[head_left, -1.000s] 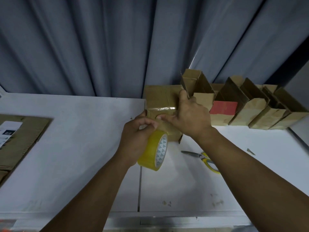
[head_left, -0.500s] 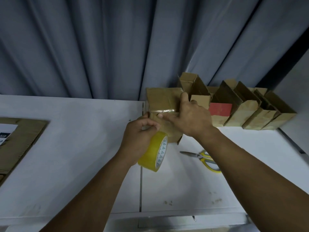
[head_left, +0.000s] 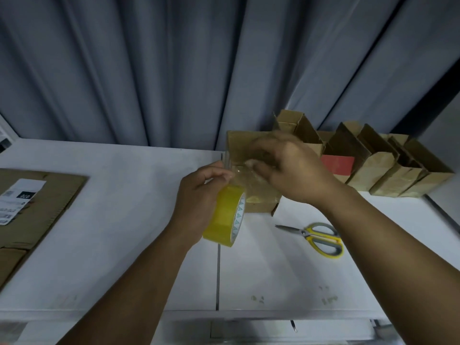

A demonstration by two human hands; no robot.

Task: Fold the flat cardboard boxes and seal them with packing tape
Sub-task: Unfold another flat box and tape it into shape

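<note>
A folded brown cardboard box [head_left: 258,202] stands on the white table [head_left: 112,232] at centre. My left hand [head_left: 199,197] grips a yellow roll of packing tape [head_left: 225,215] just left of the box, and a clear strip runs from the roll onto the box top. My right hand [head_left: 291,168] lies blurred over the top of the box, its fingers pointing left and touching the tape strip. The box's top face is mostly hidden under that hand.
Yellow-handled scissors [head_left: 316,236] lie on the table right of the roll. A row of several folded boxes [head_left: 388,175] stands at the back right, one with a red label [head_left: 338,164]. Flat cardboard sheets [head_left: 32,202] lie at the left edge. A grey curtain hangs behind.
My right hand has shifted on the box top and is blurred with motion. The left hand and tape roll have stayed beside the box.
</note>
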